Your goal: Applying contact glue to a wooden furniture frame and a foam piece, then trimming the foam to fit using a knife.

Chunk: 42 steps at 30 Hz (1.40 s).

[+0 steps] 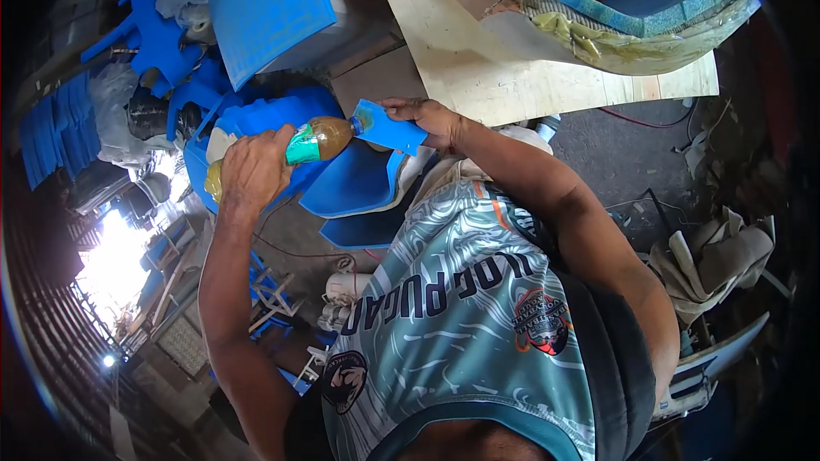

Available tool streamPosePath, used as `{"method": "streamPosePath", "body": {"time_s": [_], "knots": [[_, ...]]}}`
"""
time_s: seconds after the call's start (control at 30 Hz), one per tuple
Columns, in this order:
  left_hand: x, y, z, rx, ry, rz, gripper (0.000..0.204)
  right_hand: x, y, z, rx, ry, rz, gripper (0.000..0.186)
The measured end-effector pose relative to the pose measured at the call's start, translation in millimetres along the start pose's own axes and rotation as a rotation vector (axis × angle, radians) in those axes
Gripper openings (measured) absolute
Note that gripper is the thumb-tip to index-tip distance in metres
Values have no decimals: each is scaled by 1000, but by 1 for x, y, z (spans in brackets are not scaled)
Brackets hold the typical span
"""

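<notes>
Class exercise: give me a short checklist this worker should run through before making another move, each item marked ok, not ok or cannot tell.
1. Left hand has a firm-looking wrap around the bottle: ok.
2. Right hand grips the blue piece at its edge: ok.
3. Neck of the bottle points toward the blue piece: ok.
4. Bottle upright: not ok; it is tipped well over on its side.
5. Bottle's opening closed or open: cannot tell; the detail is too small.
6. Bottle touching the blue piece: cannot tell from this single view.
</notes>
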State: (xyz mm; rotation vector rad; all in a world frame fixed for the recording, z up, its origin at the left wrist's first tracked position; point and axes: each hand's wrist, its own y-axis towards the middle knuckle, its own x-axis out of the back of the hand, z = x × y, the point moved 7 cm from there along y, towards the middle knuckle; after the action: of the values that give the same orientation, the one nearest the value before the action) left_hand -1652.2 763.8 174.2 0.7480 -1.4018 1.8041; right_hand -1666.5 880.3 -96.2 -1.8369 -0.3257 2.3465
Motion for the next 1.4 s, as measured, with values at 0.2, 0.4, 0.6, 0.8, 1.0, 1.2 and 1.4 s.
{"method": "streamPosePath", "body": {"time_s": [0.2, 0.4, 0.6, 0.8, 1.0, 1.2, 1.4], "knots": [[-13, -5, 6, 29, -102, -56, 37, -28, -25, 29, -61, -139, 28, 52], [-70, 19, 11, 50, -246, -66, 37, -11, -34, 49, 61, -495, -81, 44], [-170, 36, 39, 286, -488, -75, 42, -54, -20, 71, 7, -1291, 9, 37], [-223, -22, 22, 619, -899, -249, 51, -120, 27, 237, -371, -1792, 15, 41], [-233, -92, -2, 833, -1059, -364, 56, -8, 36, 308, -1408, -2580, 73, 34], [-232, -126, -14, 904, -1241, -405, 58, 113, -1, 329, -1519, -2529, 16, 35], [-257, -148, -24, 987, -1301, -262, 60, 162, 5, 317, -1511, -2498, -69, 35]]}}
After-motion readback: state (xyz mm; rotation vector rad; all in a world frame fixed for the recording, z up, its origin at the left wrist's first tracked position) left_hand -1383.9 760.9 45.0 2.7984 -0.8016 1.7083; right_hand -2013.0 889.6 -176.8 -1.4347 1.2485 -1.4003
